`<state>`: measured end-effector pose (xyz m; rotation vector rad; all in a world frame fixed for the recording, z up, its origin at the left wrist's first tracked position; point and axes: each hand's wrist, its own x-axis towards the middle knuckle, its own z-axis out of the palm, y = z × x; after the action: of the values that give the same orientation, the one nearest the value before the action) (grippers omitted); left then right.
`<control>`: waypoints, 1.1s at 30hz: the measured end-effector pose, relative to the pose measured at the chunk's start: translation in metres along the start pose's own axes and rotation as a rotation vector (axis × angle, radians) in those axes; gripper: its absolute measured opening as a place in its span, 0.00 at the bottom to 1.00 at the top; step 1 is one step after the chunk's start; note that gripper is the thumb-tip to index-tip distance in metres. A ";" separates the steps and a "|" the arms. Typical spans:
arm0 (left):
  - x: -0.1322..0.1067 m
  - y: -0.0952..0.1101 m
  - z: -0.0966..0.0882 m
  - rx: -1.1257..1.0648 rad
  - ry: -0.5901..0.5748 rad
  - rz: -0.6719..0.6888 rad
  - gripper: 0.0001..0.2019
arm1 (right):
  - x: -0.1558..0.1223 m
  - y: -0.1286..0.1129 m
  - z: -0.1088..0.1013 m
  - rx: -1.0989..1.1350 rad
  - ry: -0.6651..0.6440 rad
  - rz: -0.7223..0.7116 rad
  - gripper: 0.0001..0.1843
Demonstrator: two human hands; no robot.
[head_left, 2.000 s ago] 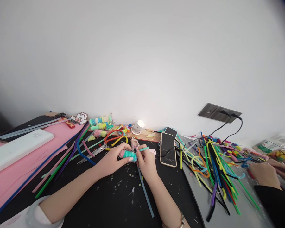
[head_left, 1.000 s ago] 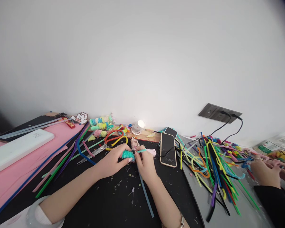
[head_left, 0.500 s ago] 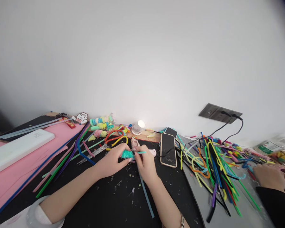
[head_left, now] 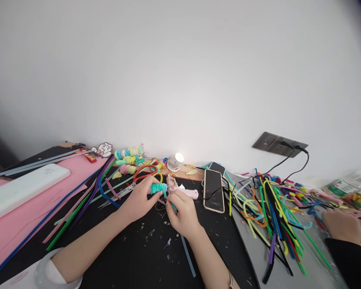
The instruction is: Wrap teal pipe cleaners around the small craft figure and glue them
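Turquoise fuzz is wrapping the small roll (head_left: 157, 188) that we are holding just above the black tabletop (head_left: 138, 257), in front of the glowing cup (head_left: 176, 161). Our left hand (head_left: 141, 197) is gripping it, thumb and fingers clamped around its near side. Our right hand (head_left: 183, 208) is lying just beside it, fingertips together, seemingly pinching the loose turquoise strand (head_left: 165, 193) that is hanging from the roll's right end; exactly how they are meeting, we cannot tell. Judging by this, we are probably winding or finishing that tail. The next move is calling for steady tension on the strand and a firm left grip, so the coils are not loosening. The scissors (head_left: 124, 192) are lying close by, left of the roll.
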<state>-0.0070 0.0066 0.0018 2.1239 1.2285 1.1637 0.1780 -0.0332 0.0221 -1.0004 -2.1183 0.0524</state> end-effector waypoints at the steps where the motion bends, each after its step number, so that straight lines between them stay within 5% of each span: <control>1: 0.000 -0.001 0.000 0.007 0.013 -0.006 0.05 | 0.000 0.000 0.000 -0.004 -0.020 -0.001 0.14; 7: 0.006 -0.006 -0.006 0.014 0.020 -0.019 0.06 | 0.000 0.009 -0.007 0.113 -0.012 0.062 0.07; 12: 0.009 -0.009 -0.014 0.011 0.014 -0.008 0.07 | -0.003 0.031 -0.016 -0.017 0.091 0.355 0.22; 17: 0.010 -0.009 -0.016 0.000 -0.001 0.009 0.08 | -0.005 0.037 -0.014 -0.195 -0.226 0.544 0.34; 22: 0.012 -0.011 -0.017 -0.009 -0.019 0.007 0.08 | -0.004 0.036 -0.012 -0.277 -0.315 0.630 0.32; 33: 0.013 -0.021 -0.016 -0.025 -0.042 -0.049 0.10 | -0.003 0.050 -0.021 -0.176 0.014 0.521 0.19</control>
<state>-0.0271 0.0281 0.0016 2.0773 1.2340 1.1021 0.2254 -0.0062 0.0176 -1.6313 -1.8203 0.1170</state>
